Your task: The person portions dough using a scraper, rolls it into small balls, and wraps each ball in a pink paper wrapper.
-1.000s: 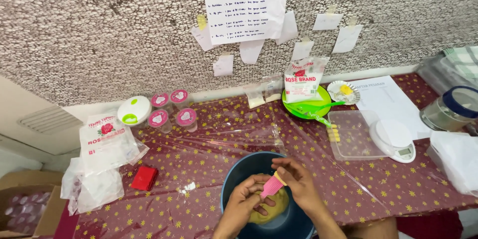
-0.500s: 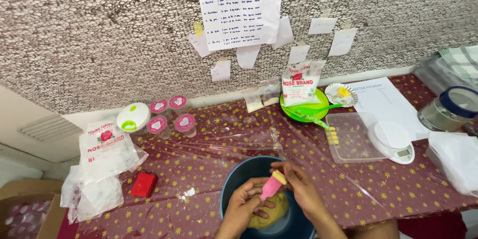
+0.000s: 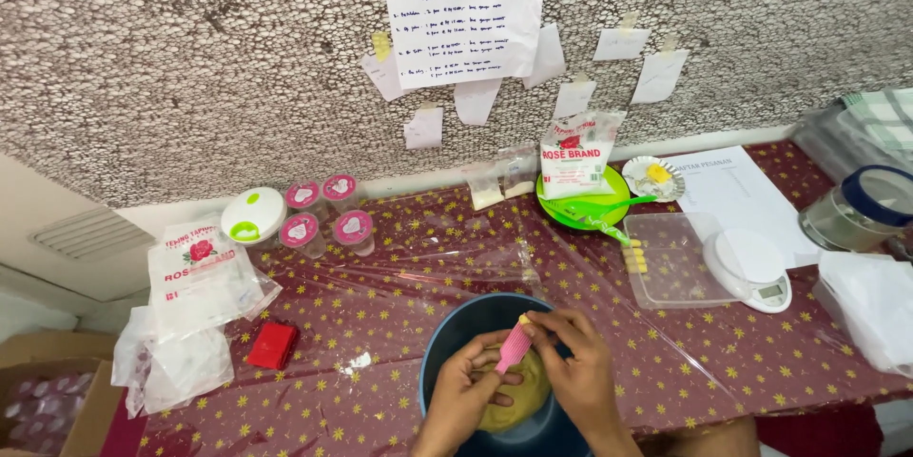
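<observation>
Since a second ago, the pink spatula (image 3: 514, 347) has been tipped lower, so that its pink end now points down onto the yellow dough (image 3: 514, 390) rather than standing clear above it; by this the dough appears to be worked or scraped inside the dark blue bowl (image 3: 456, 329). The spatula's pale upper end is pinched between the fingertips of the right hand (image 3: 575, 371), which is closed on it. The left hand (image 3: 466, 392) is curled loosely beside the spatula's lower end, its fingers touching the dough; whether the tool itself is gripped by it cannot be told. The dough lies at the bowl's bottom, directly beneath both hands, on the star-patterned tablecloth (image 3: 399, 286).
</observation>
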